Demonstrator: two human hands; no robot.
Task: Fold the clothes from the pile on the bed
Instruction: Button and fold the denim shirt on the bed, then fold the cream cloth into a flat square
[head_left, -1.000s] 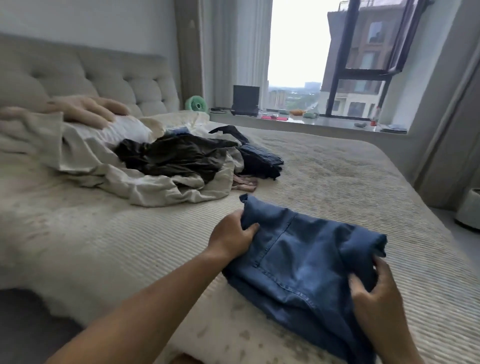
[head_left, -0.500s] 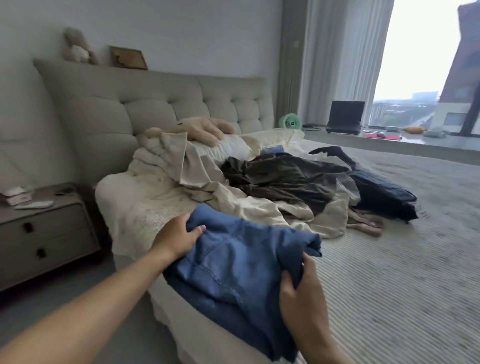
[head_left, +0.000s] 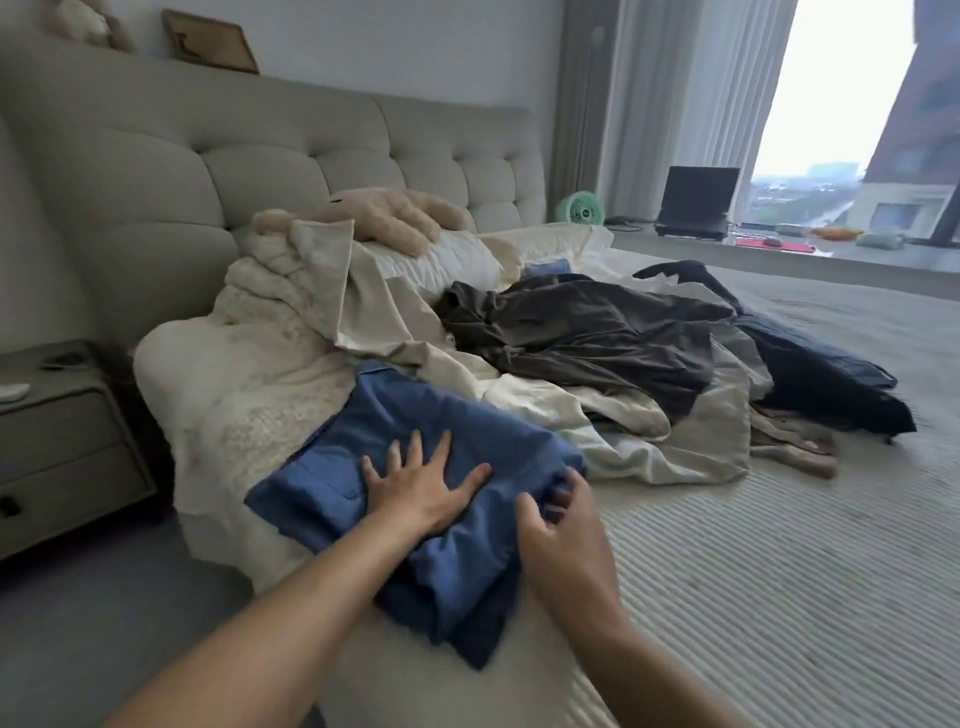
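Note:
A folded blue denim garment (head_left: 363, 441) lies on the near left part of the bed (head_left: 779, 597), close to the pile. My left hand (head_left: 421, 488) presses flat on top of it with fingers spread. My right hand (head_left: 558, 514) is at the garment's right edge, fingers curled over the fold; it is blurred. The pile of clothes (head_left: 597, 364) spreads behind: a cream garment, a dark brown one on top, and a navy one at the right.
A plush toy (head_left: 395, 218) rests on the pillows by the tufted headboard (head_left: 260, 156). A nightstand (head_left: 57, 436) stands left of the bed. A small green fan (head_left: 580, 209) and a laptop (head_left: 698, 202) sit on the window ledge.
The blue garment has been carried left and set down beside the pile. My left hand released its edge and now lies flat on top; my view turned left.

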